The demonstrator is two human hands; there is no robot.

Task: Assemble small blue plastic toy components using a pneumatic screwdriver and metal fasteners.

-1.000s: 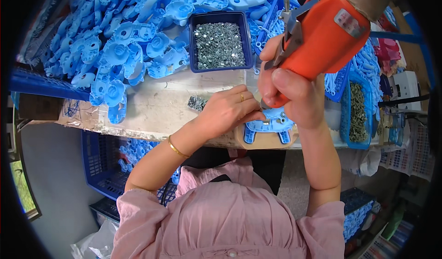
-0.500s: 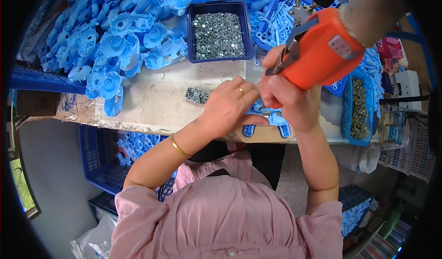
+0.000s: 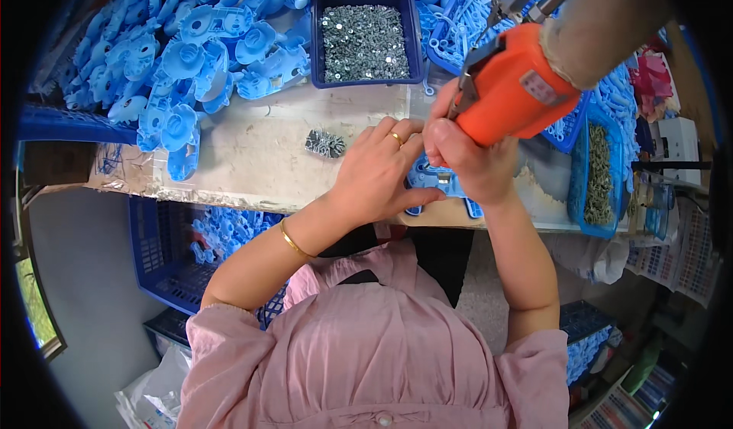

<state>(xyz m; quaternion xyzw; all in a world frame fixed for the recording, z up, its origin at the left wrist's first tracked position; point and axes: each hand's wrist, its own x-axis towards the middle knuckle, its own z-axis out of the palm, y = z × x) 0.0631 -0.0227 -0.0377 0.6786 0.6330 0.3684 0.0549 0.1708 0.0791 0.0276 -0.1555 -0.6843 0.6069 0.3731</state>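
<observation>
My right hand [image 3: 477, 158] is wrapped round an orange power screwdriver [image 3: 515, 85], which is held at a slant with a metal lever along its side. Its tip is hidden behind my fingers, just over a blue moulded plastic part [image 3: 432, 179]. That part lies on a tan board [image 3: 443, 214] at the table's front edge, mostly covered by my hands. From the left, my left hand [image 3: 379, 166] brackets the part, its thumb along the near side and its fingers bent over the far side. Left of this hand sits a small heap of screws [image 3: 326, 143].
A dark blue bin [image 3: 366, 85] of small metal pieces stands behind my hands. Blue plastic shells [image 3: 183, 59] pile up at the far left. At right is a light blue tray [image 3: 599, 229] of screws. A blue crate [image 3: 164, 295] with parts sits below the table.
My right hand and the screwdriver have moved slightly left, covering more of the blue part. The left hand stays almost in place. The whole view has shifted a little.
</observation>
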